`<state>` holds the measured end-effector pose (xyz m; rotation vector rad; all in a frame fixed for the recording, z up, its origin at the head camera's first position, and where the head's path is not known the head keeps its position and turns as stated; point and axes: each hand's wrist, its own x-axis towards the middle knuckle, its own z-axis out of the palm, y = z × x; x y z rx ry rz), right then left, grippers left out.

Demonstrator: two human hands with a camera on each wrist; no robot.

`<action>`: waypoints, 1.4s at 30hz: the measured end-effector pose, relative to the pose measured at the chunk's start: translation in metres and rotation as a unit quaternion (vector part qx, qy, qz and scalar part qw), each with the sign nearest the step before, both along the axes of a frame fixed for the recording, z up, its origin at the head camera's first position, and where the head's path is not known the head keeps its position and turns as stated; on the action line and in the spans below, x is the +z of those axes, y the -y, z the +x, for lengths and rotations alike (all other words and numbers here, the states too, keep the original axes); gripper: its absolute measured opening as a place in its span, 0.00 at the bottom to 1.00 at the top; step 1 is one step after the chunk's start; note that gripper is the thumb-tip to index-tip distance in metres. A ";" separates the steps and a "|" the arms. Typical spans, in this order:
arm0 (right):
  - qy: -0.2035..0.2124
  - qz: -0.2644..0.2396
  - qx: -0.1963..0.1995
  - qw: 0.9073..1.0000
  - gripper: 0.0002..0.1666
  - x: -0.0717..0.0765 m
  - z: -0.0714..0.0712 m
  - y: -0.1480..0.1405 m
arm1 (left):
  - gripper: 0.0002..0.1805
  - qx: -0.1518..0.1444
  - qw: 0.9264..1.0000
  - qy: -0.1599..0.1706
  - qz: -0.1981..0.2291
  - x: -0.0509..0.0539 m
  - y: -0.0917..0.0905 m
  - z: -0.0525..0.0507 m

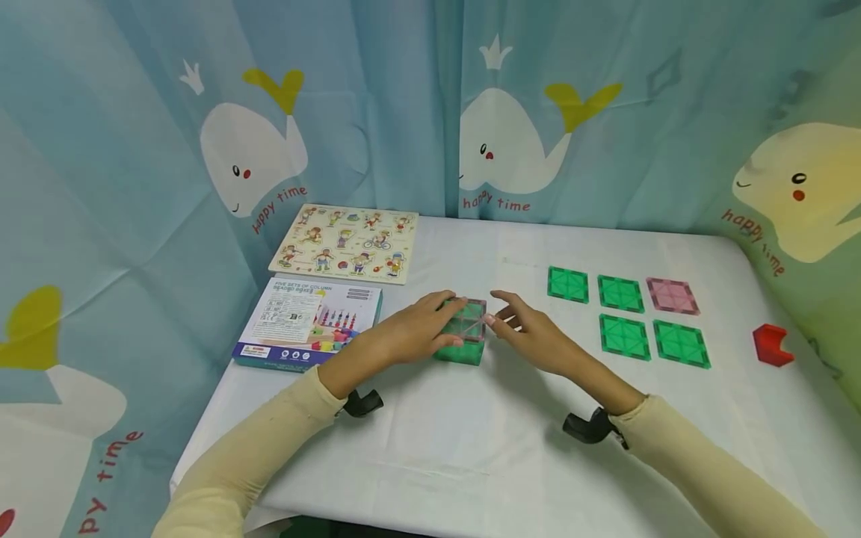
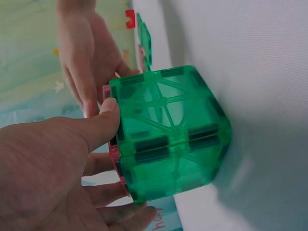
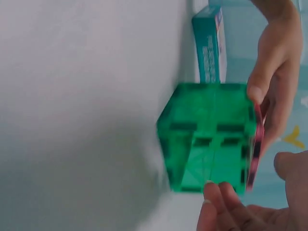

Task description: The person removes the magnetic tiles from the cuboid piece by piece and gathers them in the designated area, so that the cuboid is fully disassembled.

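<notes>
A cube of green magnetic tiles point(image 2: 166, 139) stands on the table, with a pink magnetic tile point(image 1: 471, 329) on top that looks slightly out of line in the right wrist view. My left hand point(image 1: 430, 329) grips the cube near its top, thumb on the near side and fingers reaching round the far side. At the cube's right is my right hand point(image 1: 531, 340), its fingers loosely bent and the thumb apart from them. In the right wrist view its fingertips point(image 3: 211, 190) overlap a green side; whether they touch it I cannot tell.
Several green magnetic tiles point(image 1: 624, 336) and another pink tile point(image 1: 673, 296) lie flat to the right. Farther right is a red curved piece point(image 1: 772, 345). A boxed bead set point(image 1: 309, 321) and a wooden picture puzzle point(image 1: 346, 243) lie at left. A whale-print curtain point(image 1: 403, 112) hangs behind.
</notes>
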<state>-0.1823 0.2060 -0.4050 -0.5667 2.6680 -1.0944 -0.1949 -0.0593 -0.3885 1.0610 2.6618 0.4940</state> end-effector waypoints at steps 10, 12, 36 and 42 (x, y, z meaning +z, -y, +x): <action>0.035 -0.065 0.038 0.997 0.32 0.004 -0.013 0.017 | 0.42 0.001 1.000 0.010 0.000 0.003 -0.002 -0.003; 0.038 -0.069 0.035 0.996 0.32 0.004 -0.013 0.018 | 0.41 0.005 1.000 0.013 0.003 0.004 -0.001 -0.003; -0.027 -0.119 0.002 0.992 0.24 0.024 -0.009 -0.005 | 0.63 0.042 0.995 0.055 0.067 0.001 0.000 -0.008; -0.053 -0.091 -0.055 0.993 0.24 0.033 -0.010 -0.038 | 0.56 0.042 0.997 0.053 0.043 -0.001 0.003 -0.008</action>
